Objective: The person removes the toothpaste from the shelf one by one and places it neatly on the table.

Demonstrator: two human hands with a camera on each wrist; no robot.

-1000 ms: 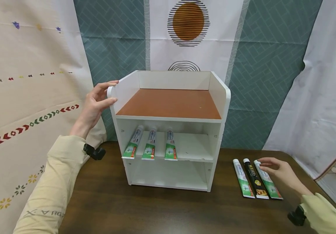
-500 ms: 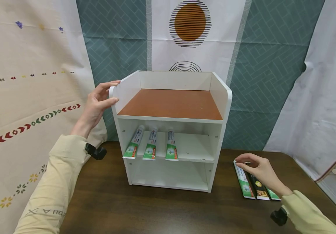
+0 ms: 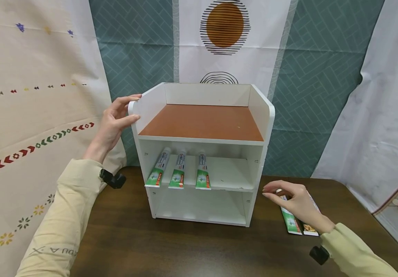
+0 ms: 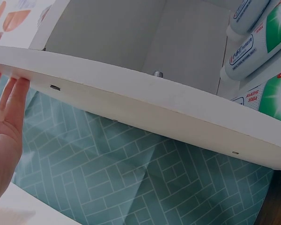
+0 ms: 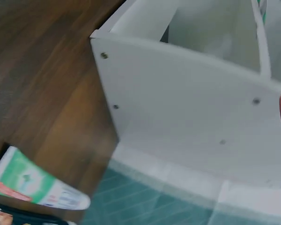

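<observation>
My left hand (image 3: 110, 119) holds the upper left side panel of a white shelf unit (image 3: 199, 141), its thumb at the front edge; in the left wrist view its fingers (image 4: 11, 101) lie against the outer face. Three green-and-white toothpaste tubes, among them the middle one (image 3: 178, 169), lie side by side on the middle shelf, their flat ends at its front edge. With thumb and fingers apart and nothing between them, my right hand (image 3: 297, 202) hovers over tubes on the table. Below it show a green-and-white toothpaste tube (image 3: 291, 223) and the end of a black tube (image 3: 310, 230).
The shelf unit stands on a dark wooden table (image 3: 192, 250). Its top has a brown board (image 3: 202, 121) with low walls on the sides and back. Patterned cloth (image 3: 323, 88) hangs behind and at both sides.
My right hand has moved left from the rightmost tube, past the others, toward the shelf unit, with nothing in it. The left hand keeps its place on the side panel.
</observation>
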